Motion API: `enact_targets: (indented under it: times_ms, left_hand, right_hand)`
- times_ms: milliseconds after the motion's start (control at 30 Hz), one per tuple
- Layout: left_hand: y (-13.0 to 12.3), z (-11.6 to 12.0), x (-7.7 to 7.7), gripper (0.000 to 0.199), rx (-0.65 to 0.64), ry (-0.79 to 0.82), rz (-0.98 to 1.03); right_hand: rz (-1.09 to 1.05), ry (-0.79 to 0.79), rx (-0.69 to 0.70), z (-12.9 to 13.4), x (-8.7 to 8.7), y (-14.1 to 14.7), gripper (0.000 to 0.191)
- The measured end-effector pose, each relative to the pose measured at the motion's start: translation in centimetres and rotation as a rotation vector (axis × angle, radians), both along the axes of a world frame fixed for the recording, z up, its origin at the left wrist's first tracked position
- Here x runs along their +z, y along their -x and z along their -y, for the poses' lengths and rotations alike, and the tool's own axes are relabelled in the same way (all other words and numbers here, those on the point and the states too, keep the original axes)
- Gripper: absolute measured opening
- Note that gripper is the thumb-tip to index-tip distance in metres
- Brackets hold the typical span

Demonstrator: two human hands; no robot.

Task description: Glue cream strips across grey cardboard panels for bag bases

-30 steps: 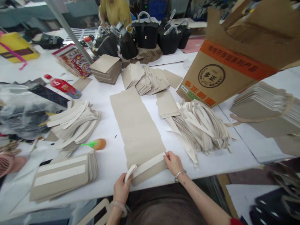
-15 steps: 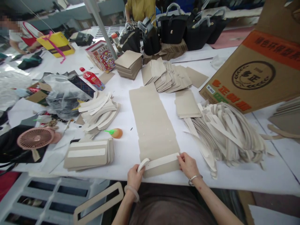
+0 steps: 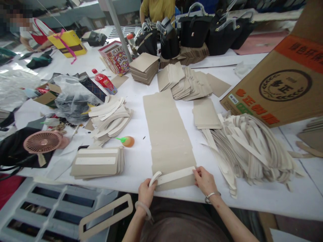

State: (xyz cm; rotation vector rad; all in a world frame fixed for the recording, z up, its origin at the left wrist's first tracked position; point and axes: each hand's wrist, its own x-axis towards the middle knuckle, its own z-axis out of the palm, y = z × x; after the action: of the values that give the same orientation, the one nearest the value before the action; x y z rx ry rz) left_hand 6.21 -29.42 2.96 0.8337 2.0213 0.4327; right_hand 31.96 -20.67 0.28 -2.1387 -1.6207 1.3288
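A white strip (image 3: 176, 176) lies across the near end of a row of overlapping beige panels (image 3: 166, 131), close to the table's front edge. At its left end my left hand (image 3: 146, 192) is closed on a curled bundle of white strips (image 3: 154, 178). The thumb and fingers of my right hand (image 3: 205, 181) pinch the right end of the white strip. To the left sits a stack of beige panels with white strips on top (image 3: 97, 162). A small orange bottle with a green tip (image 3: 127, 141) lies left of the row.
A big heap of long strips (image 3: 252, 148) and a cardboard box (image 3: 280, 80) stand at the right. Curved strips (image 3: 111, 116) and a pink fan (image 3: 42, 142) are at the left. Black handbags (image 3: 194, 30) stand at the back. Two people are beyond the table.
The view has shifted slightly, so most things on the table appear a little further right. Both hands keep their hold, with little visible movement against the panels.
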Motion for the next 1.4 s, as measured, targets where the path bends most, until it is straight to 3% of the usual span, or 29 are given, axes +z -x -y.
enact_targets:
  times_ms: [400, 1400]
  left_hand:
    - [0.0, -1.0, -0.5, 0.035, -0.015, 0.021, -0.100]
    - [-0.7, -0.8, -0.7, 0.035, -0.133, 0.108, -0.310]
  right_hand:
    - [0.017, -0.022, -0.005, 0.1, -0.1, 0.0, 0.024]
    - [-0.016, -0.035, -0.028, 0.3, 0.0, 0.1, 0.026]
